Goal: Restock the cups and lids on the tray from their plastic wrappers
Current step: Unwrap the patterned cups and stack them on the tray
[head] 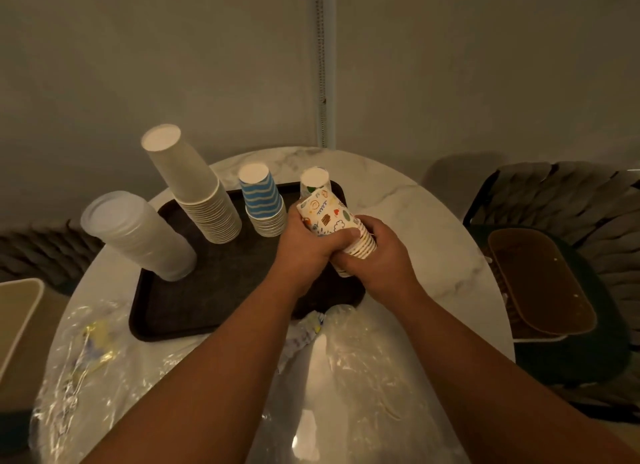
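Cups with doodle print (330,221) are in both my hands, tilted, just above the right side of the tray (194,304).

My left hand (304,244) curls round the top cup of this nested stack, and my right hand (377,256) curls round the lower rims; both sets of fingers are closed on the paper and hold nothing else. I judge the stack very light and a little soft: thin paper walls dent if I squeeze hard, and nested cups can slide apart or stick together. The rolled rims look like the stiffest place, so I would hold there and keep the pressure gentle. Behind it another doodle stack (313,183) stands on the tray, beside the blue stack (263,200), the white stack (194,186) and the lids (135,235). Empty wrappers (86,353) lie on the table (415,221) near me; they are slippery film.
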Action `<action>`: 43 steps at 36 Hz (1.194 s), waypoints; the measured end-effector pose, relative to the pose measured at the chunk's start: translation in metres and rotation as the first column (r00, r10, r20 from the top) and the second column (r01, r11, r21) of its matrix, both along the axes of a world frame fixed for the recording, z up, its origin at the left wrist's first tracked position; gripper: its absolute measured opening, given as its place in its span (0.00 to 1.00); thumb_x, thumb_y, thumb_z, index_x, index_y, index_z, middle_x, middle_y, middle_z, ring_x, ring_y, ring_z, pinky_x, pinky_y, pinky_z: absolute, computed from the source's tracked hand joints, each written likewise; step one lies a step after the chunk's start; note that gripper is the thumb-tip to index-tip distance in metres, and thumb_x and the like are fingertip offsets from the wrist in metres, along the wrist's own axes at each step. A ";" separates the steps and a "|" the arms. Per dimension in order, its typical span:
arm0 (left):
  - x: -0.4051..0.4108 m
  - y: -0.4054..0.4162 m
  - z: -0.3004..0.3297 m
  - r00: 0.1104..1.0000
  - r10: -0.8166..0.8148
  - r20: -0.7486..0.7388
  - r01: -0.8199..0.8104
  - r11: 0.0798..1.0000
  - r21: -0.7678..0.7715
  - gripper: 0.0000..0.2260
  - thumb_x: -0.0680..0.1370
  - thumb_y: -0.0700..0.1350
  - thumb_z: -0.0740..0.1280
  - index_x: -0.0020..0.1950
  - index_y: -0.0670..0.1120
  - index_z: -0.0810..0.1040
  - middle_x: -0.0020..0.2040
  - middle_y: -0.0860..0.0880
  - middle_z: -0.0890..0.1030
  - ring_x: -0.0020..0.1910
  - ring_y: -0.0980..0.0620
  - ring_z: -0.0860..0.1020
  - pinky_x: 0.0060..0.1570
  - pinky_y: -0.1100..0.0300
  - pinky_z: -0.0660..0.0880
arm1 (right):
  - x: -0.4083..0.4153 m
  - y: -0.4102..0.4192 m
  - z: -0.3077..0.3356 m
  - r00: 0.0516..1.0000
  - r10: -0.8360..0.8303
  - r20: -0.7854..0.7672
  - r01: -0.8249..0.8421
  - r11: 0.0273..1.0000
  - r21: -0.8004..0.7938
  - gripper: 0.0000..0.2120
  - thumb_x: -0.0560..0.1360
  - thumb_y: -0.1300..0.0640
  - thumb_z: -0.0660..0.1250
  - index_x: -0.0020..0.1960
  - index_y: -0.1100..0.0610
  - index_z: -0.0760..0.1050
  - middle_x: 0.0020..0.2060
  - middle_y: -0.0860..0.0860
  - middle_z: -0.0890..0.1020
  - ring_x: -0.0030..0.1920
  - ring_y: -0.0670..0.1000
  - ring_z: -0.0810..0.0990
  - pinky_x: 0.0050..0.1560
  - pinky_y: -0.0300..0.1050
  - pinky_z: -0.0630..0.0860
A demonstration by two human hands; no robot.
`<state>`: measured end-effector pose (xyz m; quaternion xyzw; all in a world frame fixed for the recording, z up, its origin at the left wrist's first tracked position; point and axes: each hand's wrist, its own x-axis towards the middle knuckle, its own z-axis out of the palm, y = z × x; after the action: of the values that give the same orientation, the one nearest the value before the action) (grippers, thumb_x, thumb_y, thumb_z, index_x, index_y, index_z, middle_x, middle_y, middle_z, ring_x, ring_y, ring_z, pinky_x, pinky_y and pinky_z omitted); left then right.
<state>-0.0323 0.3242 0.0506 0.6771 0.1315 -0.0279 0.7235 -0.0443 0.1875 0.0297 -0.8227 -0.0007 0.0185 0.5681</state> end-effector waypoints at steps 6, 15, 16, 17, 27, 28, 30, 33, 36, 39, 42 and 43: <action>-0.003 0.004 0.001 0.999 0.034 -0.019 -0.034 0.999 -0.021 0.33 0.66 0.38 0.80 0.65 0.50 0.69 0.58 0.49 0.80 0.56 0.50 0.81 0.54 0.47 0.81 | -0.005 0.001 0.003 1.000 0.003 0.000 -0.003 1.000 0.014 0.29 0.64 0.51 0.81 0.61 0.50 0.74 0.54 0.47 0.81 0.52 0.45 0.81 0.50 0.38 0.79; 0.002 -0.001 -0.005 1.000 0.007 0.000 -0.007 0.998 -0.060 0.38 0.61 0.39 0.83 0.67 0.48 0.69 0.59 0.47 0.81 0.57 0.49 0.81 0.56 0.46 0.80 | 0.002 -0.002 0.000 1.000 -0.008 0.008 0.008 1.000 0.001 0.29 0.64 0.50 0.81 0.62 0.52 0.75 0.54 0.47 0.82 0.51 0.45 0.81 0.52 0.45 0.80; 0.005 -0.002 -0.004 1.000 0.030 0.003 -0.029 0.997 -0.075 0.36 0.63 0.38 0.82 0.66 0.48 0.70 0.59 0.48 0.81 0.57 0.49 0.82 0.56 0.46 0.80 | 0.002 -0.004 0.000 1.000 -0.004 0.004 0.004 1.000 0.006 0.29 0.64 0.49 0.81 0.61 0.52 0.75 0.53 0.47 0.82 0.51 0.44 0.81 0.51 0.44 0.80; 0.008 -0.001 -0.001 0.999 0.053 0.004 -0.053 0.995 -0.081 0.34 0.64 0.37 0.81 0.65 0.48 0.70 0.58 0.48 0.81 0.56 0.49 0.82 0.55 0.47 0.80 | 0.002 -0.006 -0.001 1.000 -0.003 -0.001 0.003 1.000 0.008 0.29 0.64 0.48 0.81 0.61 0.52 0.75 0.52 0.47 0.82 0.50 0.44 0.81 0.51 0.43 0.80; 0.072 0.002 0.037 0.940 0.208 0.270 -0.285 0.913 0.291 0.33 0.70 0.50 0.78 0.68 0.50 0.64 0.59 0.55 0.75 0.59 0.55 0.76 0.59 0.55 0.76 | 0.008 -0.024 -0.012 0.997 -0.043 -0.071 0.044 0.999 0.007 0.26 0.66 0.46 0.78 0.58 0.46 0.70 0.52 0.44 0.78 0.50 0.43 0.79 0.50 0.40 0.79; 0.078 0.001 0.036 0.928 0.225 0.297 -0.319 0.891 0.322 0.34 0.70 0.50 0.78 0.70 0.49 0.64 0.61 0.53 0.75 0.60 0.54 0.75 0.60 0.55 0.75 | 0.010 -0.026 -0.013 0.996 -0.048 -0.073 0.049 0.999 0.014 0.26 0.66 0.47 0.78 0.59 0.46 0.70 0.52 0.44 0.78 0.50 0.43 0.79 0.50 0.40 0.78; 0.089 -0.002 0.029 0.910 0.262 0.322 -0.374 0.854 0.361 0.35 0.70 0.48 0.77 0.70 0.46 0.63 0.64 0.49 0.75 0.64 0.50 0.74 0.62 0.54 0.75 | 0.014 -0.030 -0.013 0.995 -0.057 -0.078 0.059 0.998 0.032 0.26 0.66 0.47 0.79 0.59 0.46 0.70 0.51 0.43 0.78 0.50 0.44 0.79 0.49 0.38 0.78; 0.099 -0.009 0.018 0.900 0.302 0.315 -0.416 0.812 0.410 0.34 0.68 0.43 0.77 0.70 0.44 0.64 0.64 0.46 0.75 0.65 0.48 0.74 0.63 0.52 0.75 | 0.021 -0.035 -0.015 0.996 -0.072 -0.059 0.075 0.996 0.057 0.26 0.66 0.48 0.79 0.58 0.47 0.71 0.51 0.43 0.79 0.50 0.43 0.80 0.46 0.36 0.77; 0.104 -0.016 0.001 0.898 0.331 0.289 -0.431 0.791 0.434 0.34 0.68 0.42 0.78 0.69 0.43 0.65 0.65 0.46 0.75 0.66 0.47 0.73 0.65 0.52 0.73 | 0.028 -0.040 -0.020 0.995 -0.084 -0.058 0.088 0.993 0.078 0.26 0.65 0.48 0.80 0.58 0.47 0.71 0.52 0.44 0.80 0.50 0.44 0.80 0.48 0.39 0.78; 0.103 -0.020 -0.019 0.907 0.345 0.241 -0.420 0.787 0.453 0.34 0.67 0.44 0.79 0.69 0.43 0.66 0.66 0.46 0.75 0.66 0.47 0.73 0.66 0.51 0.72 | 0.033 -0.045 -0.025 0.994 -0.085 -0.072 0.092 0.991 0.093 0.25 0.65 0.48 0.80 0.57 0.45 0.71 0.51 0.43 0.80 0.50 0.43 0.81 0.48 0.40 0.79; 0.100 -0.022 -0.038 0.912 0.365 0.188 -0.410 0.781 0.471 0.34 0.66 0.45 0.80 0.67 0.43 0.67 0.65 0.45 0.75 0.66 0.46 0.74 0.63 0.56 0.71 | 0.035 -0.050 -0.031 0.992 -0.106 -0.070 0.113 0.986 0.118 0.23 0.65 0.50 0.80 0.53 0.42 0.72 0.51 0.43 0.81 0.50 0.44 0.82 0.49 0.41 0.79; 0.100 -0.022 -0.043 0.913 0.370 0.169 -0.405 0.782 0.475 0.35 0.66 0.45 0.81 0.67 0.43 0.68 0.65 0.45 0.76 0.65 0.46 0.74 0.62 0.58 0.71 | 0.035 -0.051 -0.032 0.991 -0.110 -0.073 0.119 0.985 0.125 0.22 0.65 0.50 0.80 0.52 0.42 0.72 0.51 0.44 0.82 0.50 0.44 0.82 0.50 0.42 0.79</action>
<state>0.0673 0.3024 0.0077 0.7998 0.2463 0.1789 0.5173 -0.0097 0.1363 -0.0023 -0.7818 0.0642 0.0129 0.6201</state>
